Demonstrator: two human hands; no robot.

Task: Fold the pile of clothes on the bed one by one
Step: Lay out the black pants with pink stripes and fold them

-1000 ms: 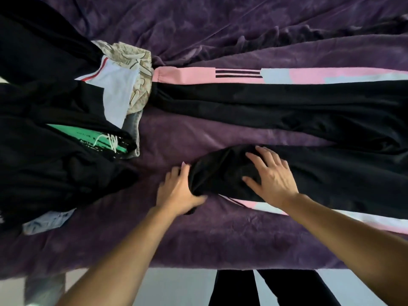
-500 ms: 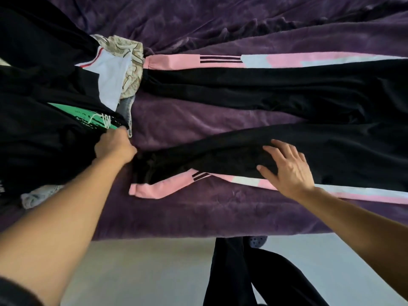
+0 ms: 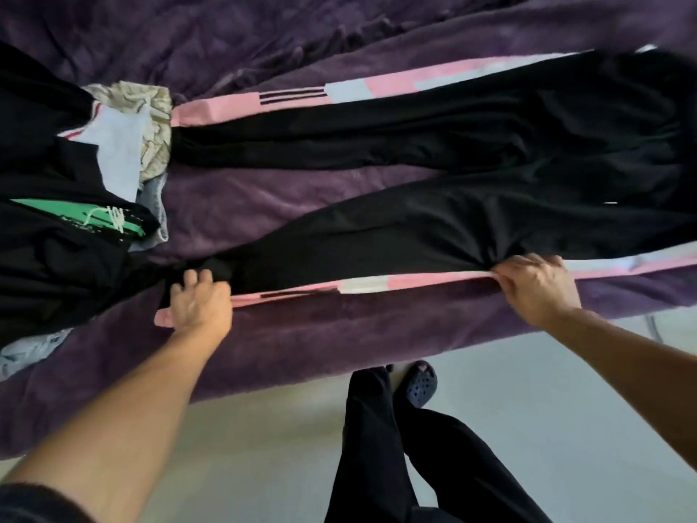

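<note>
Near leg of track pants [image 3: 415, 228] held taut at two points on bed [image 3: 301, 345].
The black trousers lay lengthwise across the purple cover, cuffs toward the unfolded pile [image 3: 56, 258] at left. At the near cuff the left hand [image 3: 200, 302] gripped; well apart, the right hand [image 3: 537, 290] pinched the pink side stripe [image 3: 377, 285], probably to pull that leg straight before folding. No basket visible; pile lay loose.

A home bedroom: purple-blanketed bed [image 3: 301, 345] strewn with clothes [image 3: 68, 228].

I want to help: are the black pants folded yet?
Spread out: black pants lie full length, legs apart, on the bed.
</note>
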